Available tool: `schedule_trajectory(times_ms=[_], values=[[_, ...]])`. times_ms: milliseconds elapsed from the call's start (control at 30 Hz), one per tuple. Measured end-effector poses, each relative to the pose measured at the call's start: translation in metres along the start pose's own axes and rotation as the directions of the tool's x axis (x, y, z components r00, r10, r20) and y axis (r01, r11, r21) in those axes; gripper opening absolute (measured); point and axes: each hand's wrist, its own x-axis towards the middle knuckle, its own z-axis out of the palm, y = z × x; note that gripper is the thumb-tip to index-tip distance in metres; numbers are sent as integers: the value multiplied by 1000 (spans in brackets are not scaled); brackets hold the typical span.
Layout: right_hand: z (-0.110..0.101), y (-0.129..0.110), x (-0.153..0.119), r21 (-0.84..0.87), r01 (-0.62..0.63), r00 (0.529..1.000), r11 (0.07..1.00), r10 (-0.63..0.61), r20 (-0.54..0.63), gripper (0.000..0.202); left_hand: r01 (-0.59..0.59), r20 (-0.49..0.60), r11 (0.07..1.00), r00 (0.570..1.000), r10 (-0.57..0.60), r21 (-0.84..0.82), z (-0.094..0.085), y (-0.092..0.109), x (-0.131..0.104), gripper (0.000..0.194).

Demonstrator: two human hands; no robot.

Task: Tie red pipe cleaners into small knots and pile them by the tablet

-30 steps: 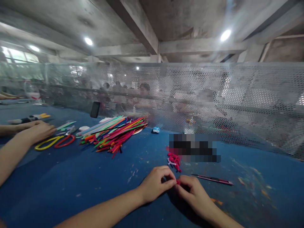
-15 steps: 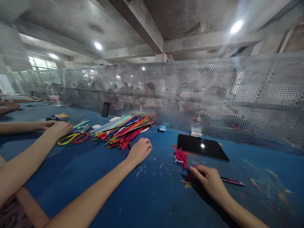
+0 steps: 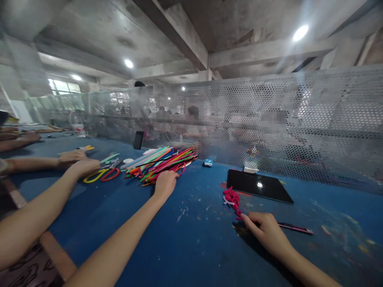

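Note:
My left hand point(image 3: 166, 185) is at the right front of a heap of colourful pipe cleaners point(image 3: 161, 161). Its fingers are curled, and a pink pipe cleaner point(image 3: 183, 170) arcs out at the fingertips. On the blue table, my right hand point(image 3: 265, 229) pinches the near end of a twisted crimson pipe-cleaner piece point(image 3: 231, 196) between thumb and fingers. A pale lilac strand point(image 3: 228, 202) lies across that piece. Just right of my right hand lies a slim dark pink tool point(image 3: 296, 228), its kind unclear and its left end hidden by the hand.
A black tablet point(image 3: 259, 186) lies behind my right hand. Scissors point(image 3: 110, 174) with red and yellow handles lie left of the heap, beside another person's hands point(image 3: 82, 165). A phone point(image 3: 138, 140), a small blue packet point(image 3: 208, 162) and a perforated metal screen point(image 3: 221, 119) are farther back.
My left hand has moved left and back onto the pipe cleaners, and a pink one now bends out by its fingertips. My right hand stays by the crimson piece. The view has shifted slightly.

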Motion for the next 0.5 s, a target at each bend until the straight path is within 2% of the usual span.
schedule_trajectory(times_ms=[100,167,267,300,367,433,467,500], values=[[-2,0,-1,-31,22,1000,999,-22,-9,47,-39,25,998,999,40,-58,0,8,-1,26],[-4,-1,-2,-41,44,999,998,-45,-20,42,-110,25,989,993,113,-97,-1,19,-3,26],[-6,-4,-1,-114,162,974,980,-177,-144,21,-278,9,950,959,282,-142,-6,46,-13,25],[-5,-6,-2,-168,215,949,962,-247,-194,24,-348,6,925,936,353,-154,-8,58,-18,24],[-4,-9,-2,-291,324,888,900,-395,-234,40,-508,11,843,855,518,-177,-13,83,-30,20],[-3,-13,-4,-371,430,840,823,-515,-171,47,-642,7,742,756,655,-192,-17,106,-44,18],[-2,-14,-5,-386,485,816,784,-565,-122,46,-710,-13,679,693,721,-184,-18,115,-51,19],[-2,-16,-6,-386,536,792,751,-605,-78,45,-799,-65,585,597,800,-140,-20,122,-56,21]])
